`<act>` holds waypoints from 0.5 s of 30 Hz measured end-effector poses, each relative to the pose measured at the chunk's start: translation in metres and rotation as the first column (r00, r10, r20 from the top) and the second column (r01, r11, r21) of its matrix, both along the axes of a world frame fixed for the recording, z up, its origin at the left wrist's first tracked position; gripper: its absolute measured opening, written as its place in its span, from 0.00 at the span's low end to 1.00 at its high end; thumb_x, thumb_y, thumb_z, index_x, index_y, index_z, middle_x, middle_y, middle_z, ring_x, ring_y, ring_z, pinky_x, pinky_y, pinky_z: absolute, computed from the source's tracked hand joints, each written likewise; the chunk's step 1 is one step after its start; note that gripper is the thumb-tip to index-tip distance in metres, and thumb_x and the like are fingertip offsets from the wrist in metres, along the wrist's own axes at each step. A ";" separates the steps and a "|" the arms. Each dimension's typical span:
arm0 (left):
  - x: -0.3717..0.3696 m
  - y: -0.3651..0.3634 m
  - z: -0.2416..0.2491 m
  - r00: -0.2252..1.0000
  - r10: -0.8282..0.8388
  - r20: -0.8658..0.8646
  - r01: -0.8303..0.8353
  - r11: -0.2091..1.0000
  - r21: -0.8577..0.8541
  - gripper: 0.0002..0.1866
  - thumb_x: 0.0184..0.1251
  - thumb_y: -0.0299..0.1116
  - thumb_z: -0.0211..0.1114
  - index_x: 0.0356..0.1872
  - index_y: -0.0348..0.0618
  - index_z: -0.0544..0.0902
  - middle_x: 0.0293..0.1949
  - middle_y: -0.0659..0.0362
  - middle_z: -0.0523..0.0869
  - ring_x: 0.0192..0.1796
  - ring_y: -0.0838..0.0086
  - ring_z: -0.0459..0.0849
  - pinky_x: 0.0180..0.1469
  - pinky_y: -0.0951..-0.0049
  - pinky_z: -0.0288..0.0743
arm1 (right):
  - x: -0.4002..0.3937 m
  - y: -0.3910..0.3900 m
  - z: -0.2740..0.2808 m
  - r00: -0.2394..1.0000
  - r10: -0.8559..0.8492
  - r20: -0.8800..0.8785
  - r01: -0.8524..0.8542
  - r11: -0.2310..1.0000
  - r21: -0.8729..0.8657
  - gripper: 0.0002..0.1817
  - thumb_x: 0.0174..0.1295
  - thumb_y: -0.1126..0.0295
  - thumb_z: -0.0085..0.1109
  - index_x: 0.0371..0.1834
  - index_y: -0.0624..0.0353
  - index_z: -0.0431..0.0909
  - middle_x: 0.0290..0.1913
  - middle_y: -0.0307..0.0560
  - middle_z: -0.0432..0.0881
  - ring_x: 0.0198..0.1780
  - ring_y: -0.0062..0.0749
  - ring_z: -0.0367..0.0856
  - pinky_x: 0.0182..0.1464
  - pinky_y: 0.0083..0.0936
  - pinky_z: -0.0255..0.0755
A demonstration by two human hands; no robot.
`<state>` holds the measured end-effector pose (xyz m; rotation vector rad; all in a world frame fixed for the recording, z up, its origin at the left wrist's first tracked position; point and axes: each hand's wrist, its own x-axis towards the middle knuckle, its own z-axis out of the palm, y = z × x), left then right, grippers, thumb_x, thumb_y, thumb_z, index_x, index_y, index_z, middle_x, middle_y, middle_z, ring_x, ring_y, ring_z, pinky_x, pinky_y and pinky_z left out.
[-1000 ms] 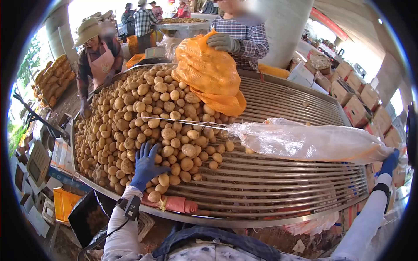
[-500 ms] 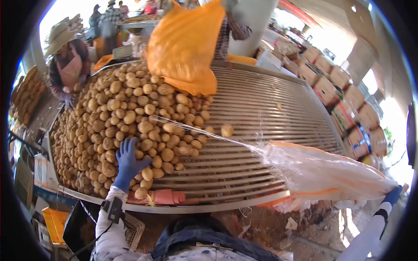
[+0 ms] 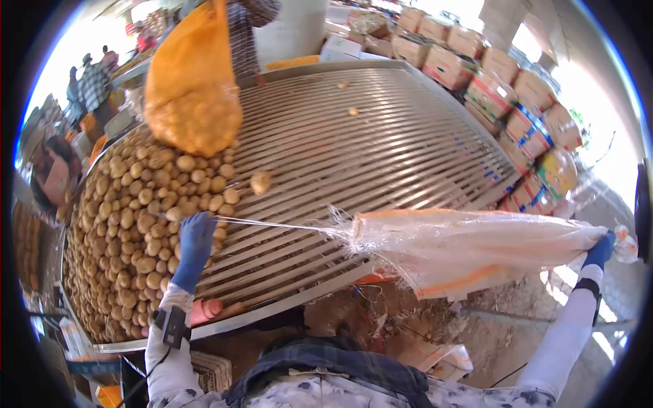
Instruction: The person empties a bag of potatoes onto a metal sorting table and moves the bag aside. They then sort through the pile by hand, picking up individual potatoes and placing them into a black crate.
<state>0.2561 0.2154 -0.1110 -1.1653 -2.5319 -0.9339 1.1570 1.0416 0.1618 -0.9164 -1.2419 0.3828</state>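
Left hand (image 3: 195, 238) is gripping taut strings (image 3: 275, 224), right hand (image 3: 600, 250) is clutching the pale bag (image 3: 462, 234); overpulling could snap them.

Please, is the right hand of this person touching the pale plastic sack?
Touching. The head view shows the right hand closed around the gathered end of the pale plastic sack, with plastic bunched out beyond the glove.
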 end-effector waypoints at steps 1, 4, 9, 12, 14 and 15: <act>0.002 0.016 -0.008 0.986 0.011 0.168 -0.039 0.986 0.165 0.10 0.72 0.39 0.64 0.42 0.44 0.79 0.27 0.60 0.78 0.34 0.61 0.81 0.47 0.61 0.77 | 0.018 0.005 -0.013 0.999 0.032 0.008 -0.032 0.999 0.022 0.19 0.74 0.53 0.50 0.46 0.59 0.80 0.45 0.41 0.81 0.44 0.26 0.77 0.52 0.26 0.75; 0.079 0.093 0.055 0.633 -0.358 0.687 -0.248 0.746 0.618 0.06 0.76 0.28 0.55 0.42 0.39 0.80 0.24 0.63 0.75 0.27 0.78 0.75 0.33 0.74 0.72 | -0.014 -0.049 -0.026 0.973 -0.091 -0.214 0.084 0.996 -0.043 0.18 0.71 0.54 0.55 0.44 0.60 0.80 0.42 0.40 0.80 0.42 0.26 0.78 0.50 0.27 0.76; 0.190 0.225 0.081 0.468 -0.606 0.643 0.097 0.759 0.644 0.16 0.81 0.41 0.52 0.32 0.43 0.76 0.26 0.64 0.75 0.27 0.80 0.72 0.37 0.75 0.73 | 0.032 -0.061 -0.100 0.953 -0.261 -0.153 0.209 0.934 -0.289 0.24 0.69 0.50 0.55 0.48 0.63 0.80 0.43 0.43 0.82 0.43 0.29 0.80 0.48 0.29 0.76; 0.250 0.289 0.085 -0.085 -0.604 0.792 0.025 0.794 0.608 0.13 0.78 0.32 0.50 0.38 0.36 0.81 0.27 0.61 0.73 0.29 0.71 0.75 0.45 0.69 0.77 | 0.054 -0.092 -0.130 0.880 -0.459 -0.119 0.393 0.847 -0.359 0.30 0.63 0.49 0.62 0.51 0.71 0.81 0.48 0.51 0.84 0.43 0.37 0.83 0.49 0.36 0.77; 0.293 0.321 0.085 0.160 -0.752 0.639 0.605 0.587 0.538 0.15 0.78 0.38 0.55 0.38 0.36 0.83 0.31 0.58 0.77 0.34 0.69 0.78 0.49 0.67 0.77 | 0.067 -0.113 -0.141 0.877 -0.405 -0.257 0.263 0.854 -0.448 0.26 0.59 0.54 0.64 0.51 0.68 0.82 0.47 0.49 0.84 0.43 0.38 0.83 0.48 0.35 0.77; 0.322 0.334 0.079 0.005 -0.682 0.731 0.634 0.568 0.526 0.17 0.77 0.42 0.57 0.38 0.36 0.83 0.33 0.56 0.80 0.38 0.67 0.81 0.51 0.65 0.77 | 0.088 -0.115 -0.148 0.869 -0.427 -0.250 0.285 0.845 -0.453 0.26 0.59 0.54 0.64 0.51 0.68 0.82 0.47 0.49 0.84 0.43 0.38 0.83 0.48 0.35 0.77</act>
